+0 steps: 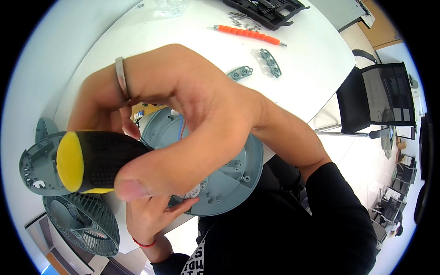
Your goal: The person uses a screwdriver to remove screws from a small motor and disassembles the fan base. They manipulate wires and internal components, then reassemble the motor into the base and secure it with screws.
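Note:
My right hand (183, 119), wearing a metal ring, fills the middle, wrapped round a black and yellow screwdriver handle (98, 162); its tip is hidden. Beneath it lies a round grey-green plastic base (229, 192) with red and blue wires (182, 128) and a white round part (191, 192). My left hand (151, 215), with a red bracelet, reaches in from below, thumb and finger bent at the white part; what they grip is mostly hidden.
Grey-green housings (41, 162) and a grille piece (80, 229) lie at the left. Two small brackets (270, 62), an orange flexible shaft (247, 34), loose bits (240, 20) and a black case (261, 9) are on the white table (307, 78). Black chairs (371, 96) stand right.

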A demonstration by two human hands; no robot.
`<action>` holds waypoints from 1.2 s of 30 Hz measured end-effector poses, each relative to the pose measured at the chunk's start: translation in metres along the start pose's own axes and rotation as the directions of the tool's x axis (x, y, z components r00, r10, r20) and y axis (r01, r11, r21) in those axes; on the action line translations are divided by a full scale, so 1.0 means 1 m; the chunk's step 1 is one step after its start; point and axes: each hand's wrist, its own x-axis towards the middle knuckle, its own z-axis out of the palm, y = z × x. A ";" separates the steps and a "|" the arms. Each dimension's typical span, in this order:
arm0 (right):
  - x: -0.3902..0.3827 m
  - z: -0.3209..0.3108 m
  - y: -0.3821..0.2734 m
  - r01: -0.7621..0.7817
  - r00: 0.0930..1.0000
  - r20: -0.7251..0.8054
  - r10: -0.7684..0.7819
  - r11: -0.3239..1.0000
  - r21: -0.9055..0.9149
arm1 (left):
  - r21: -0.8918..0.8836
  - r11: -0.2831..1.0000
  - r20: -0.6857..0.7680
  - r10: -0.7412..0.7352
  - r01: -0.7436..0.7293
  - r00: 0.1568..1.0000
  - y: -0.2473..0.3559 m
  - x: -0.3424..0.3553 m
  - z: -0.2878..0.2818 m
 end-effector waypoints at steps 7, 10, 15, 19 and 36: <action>0.000 -0.001 -0.004 0.006 1.000 -0.004 -0.006 0.997 -0.076 | 0.002 0.994 0.016 -0.112 0.112 0.994 -0.007 -0.004 -0.016; 0.005 0.003 0.012 0.207 0.977 0.048 -0.206 0.978 -0.019 | 0.073 0.989 -0.029 -0.127 0.129 0.991 -0.015 -0.017 -0.027; 0.024 -0.001 0.023 0.492 0.839 0.197 -0.506 0.862 0.121 | -0.064 0.986 -0.016 -0.156 0.154 0.988 -0.021 -0.011 -0.028; 0.017 0.001 0.026 0.446 0.860 0.172 -0.481 0.871 0.204 | -0.065 0.987 0.041 -0.144 0.146 0.989 -0.023 -0.010 -0.023; 0.007 0.001 -0.011 -0.012 0.967 0.254 -0.004 0.998 0.061 | -0.077 0.995 -0.006 -0.059 0.058 0.998 -0.024 -0.011 -0.015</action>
